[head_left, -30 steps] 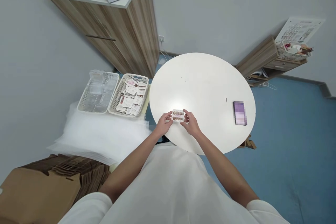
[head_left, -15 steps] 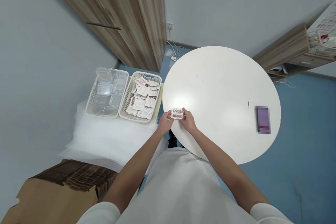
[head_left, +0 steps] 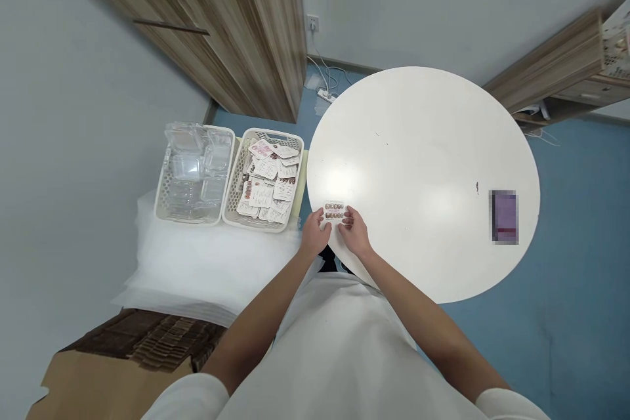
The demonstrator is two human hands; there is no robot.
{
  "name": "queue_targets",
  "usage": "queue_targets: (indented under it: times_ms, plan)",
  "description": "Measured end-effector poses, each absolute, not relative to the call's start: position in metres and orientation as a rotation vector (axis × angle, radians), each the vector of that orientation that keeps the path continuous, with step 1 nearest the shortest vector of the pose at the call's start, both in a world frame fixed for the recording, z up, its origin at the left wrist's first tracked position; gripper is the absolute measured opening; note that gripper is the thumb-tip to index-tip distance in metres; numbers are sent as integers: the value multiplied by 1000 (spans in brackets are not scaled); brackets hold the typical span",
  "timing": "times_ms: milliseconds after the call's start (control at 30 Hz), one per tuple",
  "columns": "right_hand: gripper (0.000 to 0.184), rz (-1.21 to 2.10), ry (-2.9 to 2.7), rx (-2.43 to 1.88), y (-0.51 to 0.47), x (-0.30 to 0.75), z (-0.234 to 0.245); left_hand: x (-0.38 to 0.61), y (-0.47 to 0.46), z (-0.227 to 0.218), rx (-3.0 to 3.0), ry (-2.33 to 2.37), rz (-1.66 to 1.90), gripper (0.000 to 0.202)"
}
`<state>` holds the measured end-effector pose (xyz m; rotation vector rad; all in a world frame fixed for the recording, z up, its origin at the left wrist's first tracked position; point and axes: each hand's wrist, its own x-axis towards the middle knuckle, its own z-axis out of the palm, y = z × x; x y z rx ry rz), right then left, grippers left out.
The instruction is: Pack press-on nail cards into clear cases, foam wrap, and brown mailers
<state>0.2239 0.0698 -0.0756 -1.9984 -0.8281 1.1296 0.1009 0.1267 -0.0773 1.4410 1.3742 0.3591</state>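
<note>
A small white card of brown press-on nails (head_left: 334, 212) rests at the near left edge of the round white table (head_left: 423, 144). My left hand (head_left: 314, 233) grips the card's left end with curled fingers. My right hand (head_left: 355, 232) pinches its right end. Both hands sit close together over the table's rim, just in front of my white top.
To the left stand two white baskets: one with clear plastic cases (head_left: 194, 170), one with several nail cards (head_left: 266, 178). They rest on white foam sheets (head_left: 207, 269). Flattened cardboard (head_left: 132, 354) lies nearer. A purple blurred object (head_left: 504, 216) lies at the table's right. A wooden cabinet (head_left: 231, 26) stands behind.
The view has tipped down and swung left, so the table sits further right in the picture. Both hands keep their hold on the nail card, which stays at the table's near edge.
</note>
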Motion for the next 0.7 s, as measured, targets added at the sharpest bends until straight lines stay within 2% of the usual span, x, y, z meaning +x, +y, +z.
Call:
queue_targets:
  times_ms: [700]
  plan:
    - [61,1156,-769,-1944,97,226,-73,111,155,-82,1277,1314,508,53]
